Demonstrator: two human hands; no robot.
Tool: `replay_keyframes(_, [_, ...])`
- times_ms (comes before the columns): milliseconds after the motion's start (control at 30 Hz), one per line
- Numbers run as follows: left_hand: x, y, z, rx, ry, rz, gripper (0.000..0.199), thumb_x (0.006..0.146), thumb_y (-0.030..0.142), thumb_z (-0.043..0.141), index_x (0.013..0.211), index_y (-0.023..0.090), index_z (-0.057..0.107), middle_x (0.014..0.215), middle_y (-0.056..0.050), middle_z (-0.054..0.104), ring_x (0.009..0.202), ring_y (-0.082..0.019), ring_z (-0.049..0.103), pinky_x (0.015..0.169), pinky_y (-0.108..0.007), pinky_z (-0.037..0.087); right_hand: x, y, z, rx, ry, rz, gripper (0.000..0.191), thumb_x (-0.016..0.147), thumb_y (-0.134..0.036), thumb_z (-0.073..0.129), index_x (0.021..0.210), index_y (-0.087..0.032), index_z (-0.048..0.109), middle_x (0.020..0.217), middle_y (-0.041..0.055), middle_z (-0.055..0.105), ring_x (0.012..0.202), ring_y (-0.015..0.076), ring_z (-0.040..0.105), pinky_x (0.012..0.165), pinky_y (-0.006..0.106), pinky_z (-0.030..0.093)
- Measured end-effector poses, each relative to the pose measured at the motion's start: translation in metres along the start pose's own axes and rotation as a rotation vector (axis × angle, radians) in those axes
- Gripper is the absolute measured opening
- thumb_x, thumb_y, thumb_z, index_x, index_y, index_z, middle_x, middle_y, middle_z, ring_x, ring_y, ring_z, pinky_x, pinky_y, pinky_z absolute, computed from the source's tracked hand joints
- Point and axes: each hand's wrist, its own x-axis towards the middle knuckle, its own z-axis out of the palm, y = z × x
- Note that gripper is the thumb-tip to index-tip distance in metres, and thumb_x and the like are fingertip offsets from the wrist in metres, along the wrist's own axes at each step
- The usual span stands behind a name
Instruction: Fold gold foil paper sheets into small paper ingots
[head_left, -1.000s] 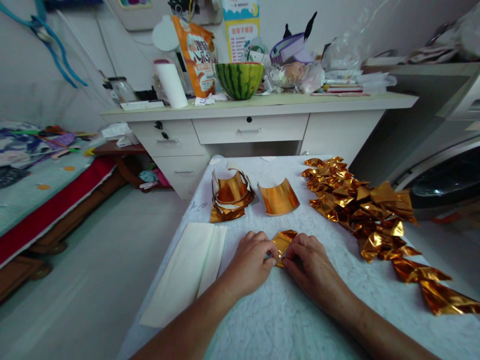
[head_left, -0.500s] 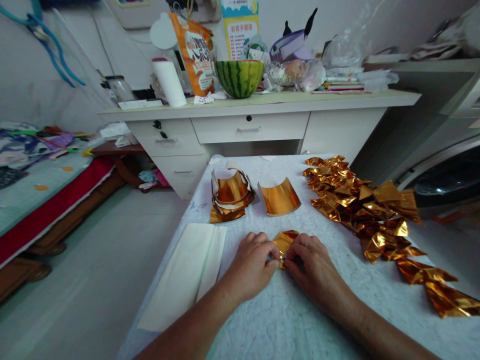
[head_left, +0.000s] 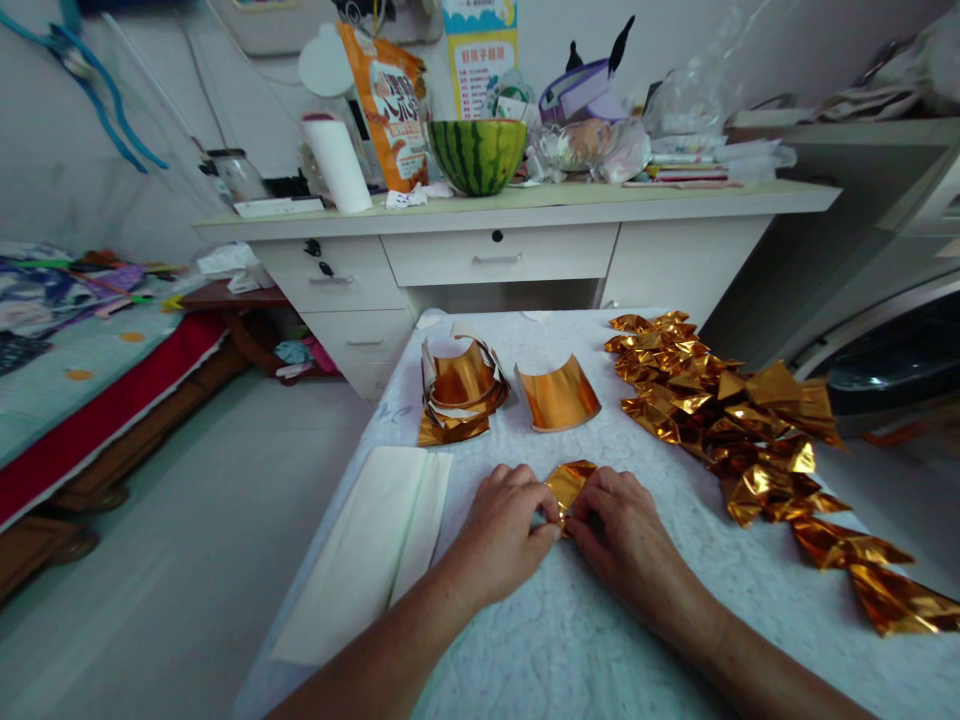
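Between my two hands is a small piece of gold foil paper [head_left: 568, 483], its near edge pinched. My left hand [head_left: 511, 515] grips that edge from the left with thumb and forefinger. From the right, my right hand [head_left: 619, 520] pinches the same near edge, its fingertips close to the left ones. Part of the foil is hidden behind my fingers. Beyond it lies a curved sheet of gold foil paper [head_left: 560, 395]. Left of that sheet stands a curled stack of gold foil sheets [head_left: 461, 385].
Folded gold foil pieces [head_left: 720, 400] lie heaped along the right side of the cloth-covered table [head_left: 510, 650]. Flat pale paper sheets [head_left: 367, 550] rest by my left forearm. A white desk [head_left: 502, 260] with a watermelon half [head_left: 478, 158] stands behind; a bed [head_left: 97, 370] is at left.
Both hands stay almost in place, still pinching the gold foil paper. The whole view has shifted very slightly.
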Motion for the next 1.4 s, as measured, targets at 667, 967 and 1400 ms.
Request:
replay_keyframes(667, [-0.0011,-0.0033,0.0054,0.023,0.031,0.011,0.004,0.079,0.019,0.065,0.08,0.022,0.063,0.092,-0.001,0.058,0.097,-0.021,0.049,0.085,-0.033,0.037,-0.0004,-0.0005,-0.0004,-0.006,-0.001,-0.004,0.011,0.079,-0.011,0.062,0.072,-0.019,0.06,0.082,0.0049,0.057,0.081,0.022,0.052,0.072,0.035,0.039])
replay_keyframes(967, [-0.0013,-0.0002,0.0034,0.027,0.019,-0.003,0.003,0.083,0.021,0.06,0.08,0.022,0.062,0.093,-0.002,0.058,0.097,-0.021,0.049,0.086,-0.035,0.037,-0.0005,0.0018,0.0006,-0.004,-0.009,-0.012,0.009,0.079,-0.014,0.062,0.073,-0.02,0.06,0.081,0.0048,0.057,0.08,0.0218,0.052,0.072,0.035,0.039])
replay_keyframes(1400, [-0.0016,0.0006,0.004,0.028,0.013,-0.01,0.004,0.08,0.021,0.064,0.081,0.022,0.061,0.095,-0.001,0.058,0.098,-0.021,0.048,0.086,-0.034,0.036,-0.0011,-0.0001,-0.0003,-0.026,-0.012,0.004,0.01,0.079,-0.013,0.061,0.073,-0.02,0.06,0.082,0.0048,0.057,0.081,0.022,0.051,0.071,0.035,0.038])
